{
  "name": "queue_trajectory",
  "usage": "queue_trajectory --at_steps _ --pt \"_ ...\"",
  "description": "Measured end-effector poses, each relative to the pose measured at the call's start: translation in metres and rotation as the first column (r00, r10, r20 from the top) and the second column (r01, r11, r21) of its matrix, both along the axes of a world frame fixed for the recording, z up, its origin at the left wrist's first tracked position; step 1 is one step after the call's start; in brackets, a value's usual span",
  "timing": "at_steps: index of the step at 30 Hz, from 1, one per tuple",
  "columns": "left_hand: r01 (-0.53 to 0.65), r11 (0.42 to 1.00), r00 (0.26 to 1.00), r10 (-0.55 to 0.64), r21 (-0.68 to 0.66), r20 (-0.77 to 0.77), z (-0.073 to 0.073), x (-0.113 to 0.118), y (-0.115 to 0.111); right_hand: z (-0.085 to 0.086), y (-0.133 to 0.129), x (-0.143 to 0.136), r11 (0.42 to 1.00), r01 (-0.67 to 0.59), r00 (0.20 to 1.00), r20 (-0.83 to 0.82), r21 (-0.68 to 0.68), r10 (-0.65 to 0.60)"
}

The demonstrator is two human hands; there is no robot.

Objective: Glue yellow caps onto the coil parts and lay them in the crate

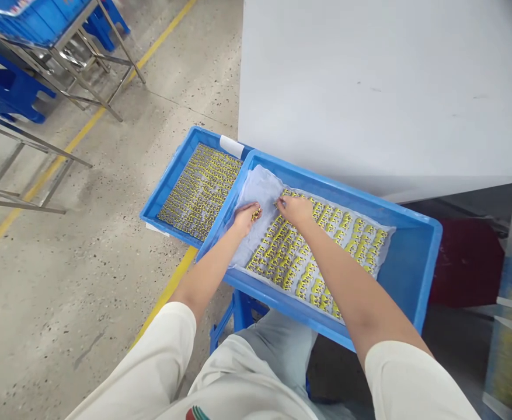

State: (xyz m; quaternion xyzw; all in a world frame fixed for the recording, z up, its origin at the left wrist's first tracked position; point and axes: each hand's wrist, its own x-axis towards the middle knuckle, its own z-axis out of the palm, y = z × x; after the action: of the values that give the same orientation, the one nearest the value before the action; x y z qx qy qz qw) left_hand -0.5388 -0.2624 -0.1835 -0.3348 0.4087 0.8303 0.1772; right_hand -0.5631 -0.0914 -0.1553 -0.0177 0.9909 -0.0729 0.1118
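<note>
My left hand [247, 218] is closed around a few small yellow-and-dark parts, whose exact kind I cannot make out. It hovers over the bare part of a white cloth sheet [262, 181] in the nearer blue bin [326, 184]. My right hand [296, 210] has its fingers pinched together at the end of the rows, on a small yellow-and-dark part that is mostly hidden. Rows of the same small yellow parts [288, 248] cover much of the sheet, to the right of my left hand and under my right forearm.
A second blue bin [153, 211], filled with dense rows of similar parts, adjoins on the left. A white table [369, 87] stands beyond. Metal stands [84, 87] with blue bins and blue stools are at upper left. A dark red object [466, 262] lies under the table.
</note>
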Motion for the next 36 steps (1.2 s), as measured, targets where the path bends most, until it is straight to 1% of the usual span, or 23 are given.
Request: queue_trajectory --at_steps 5,10,16,19,22,25,27,29,31,36 --pt "0.025 1.000 1.000 -0.024 -0.007 0.014 0.000 0.001 0.000 -0.005 0.001 -0.009 0.999 0.052 0.997 0.059 -0.015 -0.051" --pt "0.067 0.998 0.998 -0.066 -0.009 0.023 0.003 0.000 -0.001 -0.009 -0.002 -0.010 0.998 0.061 0.994 0.090 -0.033 -0.058" --pt "0.109 0.994 0.994 -0.109 -0.004 0.029 0.002 0.001 -0.002 -0.006 0.002 -0.012 0.995 0.092 0.994 0.070 -0.043 -0.089" --pt "0.103 0.995 0.994 -0.103 0.006 0.018 0.002 0.002 -0.001 -0.001 0.001 -0.009 0.990 0.111 0.994 0.032 -0.086 -0.109" --pt "0.091 0.996 0.996 -0.091 0.012 0.010 0.002 0.002 0.000 0.003 -0.008 -0.004 0.976 0.059 0.998 0.008 -0.212 -0.058" --pt "0.087 0.996 0.996 -0.087 0.013 0.008 0.002 0.002 0.002 0.005 -0.019 0.000 0.929 -0.043 0.998 0.025 -0.368 0.056" --pt "0.088 0.996 0.996 -0.088 0.010 0.010 0.001 0.002 0.002 0.005 -0.022 0.000 0.897 -0.085 0.992 0.043 -0.434 0.115" --pt "0.096 0.995 0.995 -0.096 0.009 0.016 0.001 0.002 0.001 0.004 -0.022 -0.001 0.881 -0.100 0.989 0.052 -0.462 0.140" --pt "0.116 0.993 0.993 -0.117 0.014 0.023 0.002 0.002 0.001 0.004 -0.021 -0.003 0.879 -0.102 0.989 0.049 -0.465 0.140" --pt "0.165 0.985 0.985 -0.167 0.043 0.035 0.006 0.003 0.002 0.004 -0.019 -0.004 0.904 -0.111 0.991 0.026 -0.412 0.134"
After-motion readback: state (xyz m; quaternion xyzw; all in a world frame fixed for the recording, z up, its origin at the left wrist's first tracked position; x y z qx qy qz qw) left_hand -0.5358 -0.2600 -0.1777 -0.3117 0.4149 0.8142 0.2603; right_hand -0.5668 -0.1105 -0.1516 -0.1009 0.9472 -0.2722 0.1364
